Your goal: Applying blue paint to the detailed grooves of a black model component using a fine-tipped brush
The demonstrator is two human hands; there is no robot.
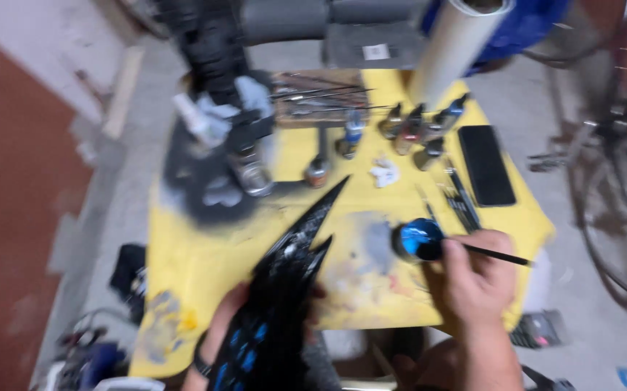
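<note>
Bare forearms, a dark band around the left wrist (pixel 199 364).

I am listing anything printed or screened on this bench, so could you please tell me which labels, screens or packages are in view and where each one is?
Phone: right side of the yellow table, flat, black rectangle, screen dark.
Label: small white square on the grey object beyond the table's far edge; print too blurred to tell.
Small bottles: cluster left of the phone, dark with coloured bands, blurred.

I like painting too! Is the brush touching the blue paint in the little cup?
Cannot tell. In the blurry head view, the right hand covers the brush tip beside the blue paint cup.
</note>
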